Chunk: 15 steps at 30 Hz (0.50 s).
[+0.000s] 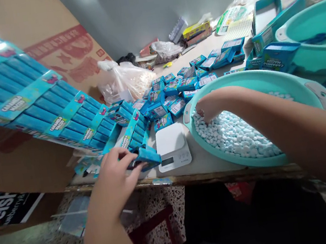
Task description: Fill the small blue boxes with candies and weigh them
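With left hand (pixel 115 170), pinching a blue box (pixel 150 156) at seven o'clock; with right hand (pixel 210 104), dug into pale pellets (pixel 239 136) at three, too buried to tell grip

Left hand (pixel 118 167) pinches; right hand (pixel 209 106) angles downward.

A grey wall (pixel 139 10) stands behind the table (pixel 197 153), above speckled floor (pixel 179 207).

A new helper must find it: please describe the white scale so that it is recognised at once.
On the table, find the basin of pale pellets. Just left of it, near the front edge, lies the scale: flat, white, with a small display, unlike the blue boxes nearby.
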Available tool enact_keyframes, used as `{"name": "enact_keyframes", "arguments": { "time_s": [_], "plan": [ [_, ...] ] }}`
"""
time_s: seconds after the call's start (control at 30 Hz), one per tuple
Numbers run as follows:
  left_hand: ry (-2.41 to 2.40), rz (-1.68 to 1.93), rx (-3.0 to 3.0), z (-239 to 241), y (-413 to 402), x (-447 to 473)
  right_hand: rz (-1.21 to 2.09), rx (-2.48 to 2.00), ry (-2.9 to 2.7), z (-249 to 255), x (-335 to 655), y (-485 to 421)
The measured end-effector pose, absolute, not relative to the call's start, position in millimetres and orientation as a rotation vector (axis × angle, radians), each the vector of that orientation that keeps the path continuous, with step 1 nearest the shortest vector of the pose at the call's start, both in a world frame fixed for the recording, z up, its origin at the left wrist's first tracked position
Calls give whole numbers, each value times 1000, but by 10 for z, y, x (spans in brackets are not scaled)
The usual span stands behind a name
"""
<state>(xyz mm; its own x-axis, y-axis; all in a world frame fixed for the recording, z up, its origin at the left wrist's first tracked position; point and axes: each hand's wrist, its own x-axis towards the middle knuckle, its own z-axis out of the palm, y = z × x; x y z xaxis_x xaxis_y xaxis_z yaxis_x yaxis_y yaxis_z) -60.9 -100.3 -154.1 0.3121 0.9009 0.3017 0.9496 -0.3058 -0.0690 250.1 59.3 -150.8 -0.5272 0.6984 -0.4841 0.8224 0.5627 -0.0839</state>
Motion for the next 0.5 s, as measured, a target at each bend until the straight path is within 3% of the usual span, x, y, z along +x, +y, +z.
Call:
{"name": "enact_keyframes", "arguments": {
  "time_s": [0.3,0.4,0.5],
  "plan": [
    [-1872,-86,-2308,-1698,-230,33,-436,1283,2379,-1462,2529,572],
    [-1972,-314,-2341,-1800,-204,-71,-433,1275,2382,-1445,2524,584],
    [-2048,-831,-2205,-1883,-362,-256,-428,1251,2378,-1461,2506,603]
  ]
}}
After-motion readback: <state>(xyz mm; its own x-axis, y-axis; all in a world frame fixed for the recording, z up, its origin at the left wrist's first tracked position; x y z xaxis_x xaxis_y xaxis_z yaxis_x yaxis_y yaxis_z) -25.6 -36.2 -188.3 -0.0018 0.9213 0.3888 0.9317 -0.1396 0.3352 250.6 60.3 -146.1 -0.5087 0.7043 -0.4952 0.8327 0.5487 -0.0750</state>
